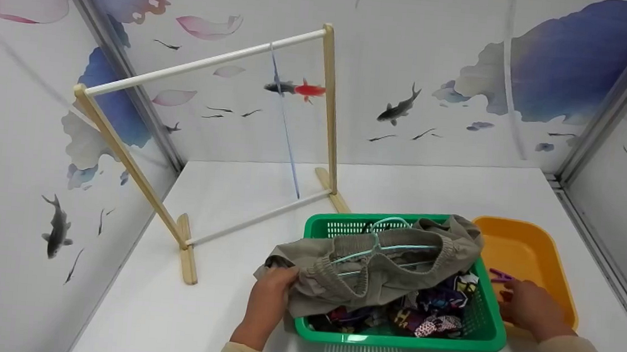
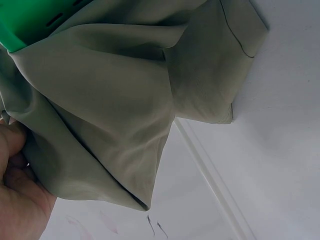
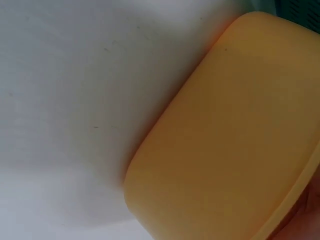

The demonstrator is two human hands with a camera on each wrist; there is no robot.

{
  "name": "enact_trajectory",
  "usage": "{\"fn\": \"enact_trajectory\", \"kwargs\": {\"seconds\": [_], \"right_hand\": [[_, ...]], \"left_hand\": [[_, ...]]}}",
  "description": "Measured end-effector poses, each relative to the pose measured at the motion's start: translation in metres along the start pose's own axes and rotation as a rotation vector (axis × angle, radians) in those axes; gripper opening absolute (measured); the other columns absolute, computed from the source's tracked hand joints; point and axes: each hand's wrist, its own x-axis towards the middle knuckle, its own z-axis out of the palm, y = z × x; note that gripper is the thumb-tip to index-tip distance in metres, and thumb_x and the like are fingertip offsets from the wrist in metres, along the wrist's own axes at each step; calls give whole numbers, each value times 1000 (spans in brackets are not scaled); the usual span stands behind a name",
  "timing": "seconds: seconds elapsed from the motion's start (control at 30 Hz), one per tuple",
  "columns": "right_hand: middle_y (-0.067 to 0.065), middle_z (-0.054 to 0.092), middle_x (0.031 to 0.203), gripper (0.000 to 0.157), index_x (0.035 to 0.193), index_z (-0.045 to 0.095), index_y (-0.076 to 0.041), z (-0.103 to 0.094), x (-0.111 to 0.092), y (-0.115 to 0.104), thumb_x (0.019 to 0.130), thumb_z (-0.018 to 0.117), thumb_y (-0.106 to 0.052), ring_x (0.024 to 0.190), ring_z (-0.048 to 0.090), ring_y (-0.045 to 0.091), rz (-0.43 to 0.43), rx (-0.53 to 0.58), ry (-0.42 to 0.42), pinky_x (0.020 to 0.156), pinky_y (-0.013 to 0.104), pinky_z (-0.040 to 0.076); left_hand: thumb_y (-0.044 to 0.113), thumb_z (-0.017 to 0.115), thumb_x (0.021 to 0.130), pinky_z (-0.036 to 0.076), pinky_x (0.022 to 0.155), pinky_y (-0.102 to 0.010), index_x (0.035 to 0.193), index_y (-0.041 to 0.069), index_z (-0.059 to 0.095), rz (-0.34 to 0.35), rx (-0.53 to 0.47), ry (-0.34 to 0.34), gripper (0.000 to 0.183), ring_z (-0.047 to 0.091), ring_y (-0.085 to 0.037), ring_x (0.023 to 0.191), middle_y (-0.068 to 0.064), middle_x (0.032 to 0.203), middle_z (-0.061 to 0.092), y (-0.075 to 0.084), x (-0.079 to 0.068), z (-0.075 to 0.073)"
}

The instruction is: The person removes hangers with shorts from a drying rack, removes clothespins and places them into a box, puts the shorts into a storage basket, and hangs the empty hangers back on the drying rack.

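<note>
Khaki elastic-waist pants [image 1: 307, 254], with a pale turquoise hanger [image 1: 376, 248] inside the waistband, lie across the top of a green basket [image 1: 398, 341]. My left hand [image 1: 270, 301] grips the cloth at their left end, thumb on top. In the left wrist view, the loose cloth [image 2: 115, 105] hangs in folds beside the left hand [image 2: 22, 185]. My right hand [image 1: 538, 308] reaches into a yellow tray [image 1: 529, 240], fingers bent downward beside a purple clip [image 1: 501, 276]; I cannot tell whether they pinch it. The tray's wall [image 3: 225, 125] hides most of that hand in the right wrist view.
Several patterned dark garments [image 1: 431, 314] lie in the basket under the pants. A wooden rack with a white top bar [image 1: 205, 64] stands at the back left, a thin blue strip [image 1: 285, 120] hanging from it. Printed wall panels [image 1: 390, 53] enclose the white table [image 1: 135, 307].
</note>
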Motion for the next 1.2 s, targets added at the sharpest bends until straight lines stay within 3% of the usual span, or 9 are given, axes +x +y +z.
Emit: {"fn": "enact_trajectory", "kwargs": {"seconds": [0.13,0.3,0.6,0.9,1.2], "right_hand": [[26,62,108,57,127,51,13,-5,-3,-4,88,70,-25,94,59,39,-13,-10,23,85,56,49],[29,60,102,50,120,54,14,-13,-10,-10,89,68,-23,85,55,36,-55,-51,76,84,58,48],[37,51,122,72,128,48,14,-32,-36,-22,87,70,-41,104,52,51,-4,-60,114,83,64,45],[35,52,124,60,129,51,9,-34,-61,-44,88,71,-30,107,51,52,-122,-16,271,81,63,45],[32,45,133,64,135,47,5,-30,-65,-72,88,71,-32,120,42,52,-291,106,413,93,67,37]], "left_hand": [[-4,67,85,53,88,-42,103,8,70,14,17,5,22,66,-21,88,-3,93,70,1,0,0],[-4,67,85,53,87,-43,101,9,69,27,25,21,21,66,-20,87,-2,91,69,1,1,1],[-3,67,85,53,85,-43,100,10,69,27,-5,26,20,66,-19,86,-2,90,69,-1,0,2],[-3,66,86,53,84,-42,102,9,70,7,-18,8,21,65,-21,87,-3,91,70,0,1,1],[-1,66,87,50,93,-41,105,7,70,-11,10,-16,21,67,-20,91,-3,94,70,0,1,1]]}}
